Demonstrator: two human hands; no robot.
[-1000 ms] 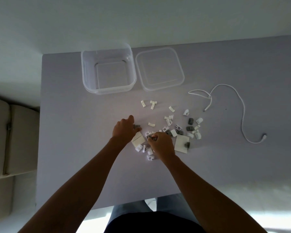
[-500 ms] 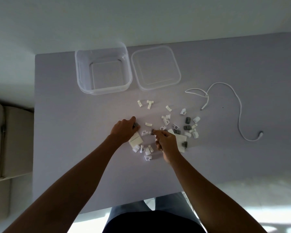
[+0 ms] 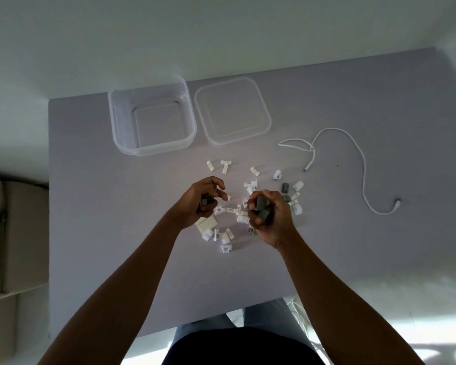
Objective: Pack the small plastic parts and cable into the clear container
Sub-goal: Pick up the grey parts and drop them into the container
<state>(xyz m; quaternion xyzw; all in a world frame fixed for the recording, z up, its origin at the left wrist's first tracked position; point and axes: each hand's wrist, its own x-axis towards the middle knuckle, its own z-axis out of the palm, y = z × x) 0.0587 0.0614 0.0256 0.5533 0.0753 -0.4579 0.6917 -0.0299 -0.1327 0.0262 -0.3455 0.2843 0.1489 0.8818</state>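
Observation:
Several small white and grey plastic parts [image 3: 231,209] lie scattered on the grey table [image 3: 116,219]. My left hand [image 3: 199,204] is turned palm up with curled fingers around a grey part [image 3: 206,200]. My right hand [image 3: 270,219] is also palm up and grips a few grey parts [image 3: 261,208]. The clear container [image 3: 153,119] stands empty at the far side of the table, its lid [image 3: 233,113] lying beside it on the right. A white cable [image 3: 363,177] lies loosely curved to the right of the parts.
A flat white square piece [image 3: 207,223] lies under my left wrist. Beige cushions [image 3: 13,233] sit beyond the table's left edge. The table's near edge runs just in front of my body.
Both hands have lifted off the table and turned palm up. Each now holds grey parts picked from the pile. The camera has moved a little closer.

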